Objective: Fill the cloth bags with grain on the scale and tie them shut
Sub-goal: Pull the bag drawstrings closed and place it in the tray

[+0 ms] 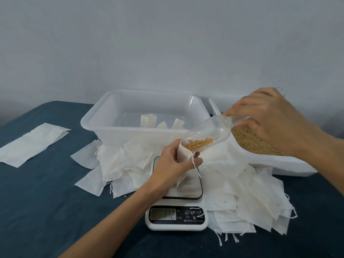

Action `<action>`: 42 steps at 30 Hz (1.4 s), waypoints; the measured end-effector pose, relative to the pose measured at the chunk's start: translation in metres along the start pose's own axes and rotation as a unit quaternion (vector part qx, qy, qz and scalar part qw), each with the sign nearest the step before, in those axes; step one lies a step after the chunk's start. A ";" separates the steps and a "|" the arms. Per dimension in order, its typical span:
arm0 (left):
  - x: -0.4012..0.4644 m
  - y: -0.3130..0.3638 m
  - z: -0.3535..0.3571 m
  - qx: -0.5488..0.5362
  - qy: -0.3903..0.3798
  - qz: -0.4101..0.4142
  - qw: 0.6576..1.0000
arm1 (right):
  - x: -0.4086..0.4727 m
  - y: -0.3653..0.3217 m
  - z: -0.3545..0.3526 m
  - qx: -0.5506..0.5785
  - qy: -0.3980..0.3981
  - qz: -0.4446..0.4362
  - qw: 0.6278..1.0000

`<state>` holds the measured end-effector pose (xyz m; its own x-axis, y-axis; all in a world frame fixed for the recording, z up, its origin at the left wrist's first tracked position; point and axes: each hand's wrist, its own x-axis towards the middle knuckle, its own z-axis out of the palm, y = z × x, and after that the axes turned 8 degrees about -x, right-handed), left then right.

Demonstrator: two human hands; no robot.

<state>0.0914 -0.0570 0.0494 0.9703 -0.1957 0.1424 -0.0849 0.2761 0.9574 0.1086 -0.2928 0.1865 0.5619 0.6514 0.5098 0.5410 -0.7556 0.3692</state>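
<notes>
Tipping grain (197, 144) from clear scoop (206, 135), right hand (268, 116) pinching its handle, into limp, light cloth bag (183, 157) over scale (183, 190), left hand (171, 164) gripping its mouth, likely best hold.

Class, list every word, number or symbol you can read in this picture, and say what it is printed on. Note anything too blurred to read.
"M": button on the scale, right of its display.
"T": button beside it, partly crossed by a bag string.
Power symbol: button left of the "M".
Display digits: faint, too blurred to read.
Small print under the display and buttons: too small to read.
Tubs, bags and scoop: no text visible.
</notes>
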 end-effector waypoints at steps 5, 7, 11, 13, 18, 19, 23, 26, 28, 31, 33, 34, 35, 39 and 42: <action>0.001 -0.001 -0.001 -0.014 -0.003 -0.003 1.000 | 0.000 -0.002 0.000 0.003 0.004 -0.002 1.000; 0.001 -0.001 -0.001 -0.011 -0.007 -0.005 1.000 | 0.000 -0.002 0.000 0.001 0.006 -0.002 1.000; 0.003 0.002 -0.005 0.008 -0.018 -0.012 1.000 | 0.000 -0.001 0.002 -0.010 0.018 -0.010 1.000; 0.005 0.002 -0.009 0.013 -0.024 -0.016 1.000 | 0.000 -0.001 0.004 -0.023 0.030 -0.019 0.999; 0.007 0.003 -0.014 -0.007 -0.045 -0.023 0.999 | 0.000 0.000 0.008 -0.040 0.060 -0.036 0.997; 0.008 0.003 -0.015 -0.008 -0.046 -0.021 0.999 | 0.000 0.000 0.009 -0.043 0.066 -0.040 0.996; 0.011 0.001 -0.018 -0.003 -0.047 -0.011 0.999 | 0.000 0.000 0.011 -0.051 0.082 -0.049 0.994; 0.011 0.000 -0.019 0.002 -0.047 -0.009 0.999 | -0.001 0.001 0.012 -0.052 0.084 -0.045 0.994; 0.011 0.000 -0.019 -0.003 -0.049 -0.009 0.999 | -0.002 0.001 0.013 -0.050 0.080 -0.039 0.995; 0.011 -0.001 -0.019 -0.002 -0.049 -0.007 0.999 | -0.005 0.002 0.018 -0.033 0.062 -0.019 0.997; 0.011 -0.001 -0.019 0.004 -0.045 -0.004 0.999 | -0.008 0.006 0.023 -0.007 0.042 0.003 0.999; 0.011 -0.001 -0.019 0.008 -0.043 -0.004 0.999 | -0.010 0.008 0.025 0.011 0.030 0.018 0.999; 0.012 -0.002 -0.020 0.012 -0.041 -0.004 0.999 | -0.013 0.011 0.029 0.030 0.017 0.036 0.999; 0.012 -0.004 -0.021 0.031 -0.029 -0.006 0.999 | -0.028 0.025 0.045 0.142 -0.028 0.150 0.978; 0.011 -0.006 -0.020 0.050 -0.023 0.008 0.998 | -0.045 0.044 0.057 0.191 -0.040 0.278 0.940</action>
<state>0.1073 -0.0424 0.0403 0.9573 -0.2362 0.1665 -0.1243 0.1838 0.9751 0.1427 -0.3509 0.1354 0.8613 0.1769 0.4764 0.3262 -0.9112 -0.2515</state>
